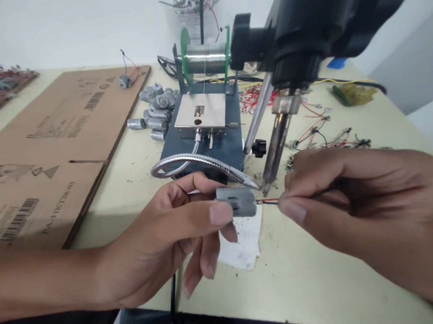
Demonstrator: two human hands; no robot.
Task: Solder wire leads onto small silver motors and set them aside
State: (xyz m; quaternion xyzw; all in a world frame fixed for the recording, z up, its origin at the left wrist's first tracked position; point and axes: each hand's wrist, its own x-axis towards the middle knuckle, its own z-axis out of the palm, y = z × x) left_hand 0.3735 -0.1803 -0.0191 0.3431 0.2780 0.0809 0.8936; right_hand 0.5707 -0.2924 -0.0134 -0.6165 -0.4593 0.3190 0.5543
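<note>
Between thumb and fingers, my left hand [184, 218] grips a small grey motor [241, 203], its terminal end facing right. My right hand [348, 207] pinches thin red and black wires [270, 201] that reach to the motor's end. Just above this spot, the tip of a soldering iron [272, 165] points down from its black holder. A flexible metal solder feed tube [216, 163] curves in from the left and ends beside the iron's tip. Whether the wires are joined to the motor is too small to tell.
Behind my hands stands a blue solder feeder [169, 154] with a green-rimmed solder spool [205, 57]. Several grey motors [159, 108] are piled left of it. Flat cardboard [59, 115] lies at the left, with one wired motor [125, 81] on it. Red wires [256, 99] lie behind the iron.
</note>
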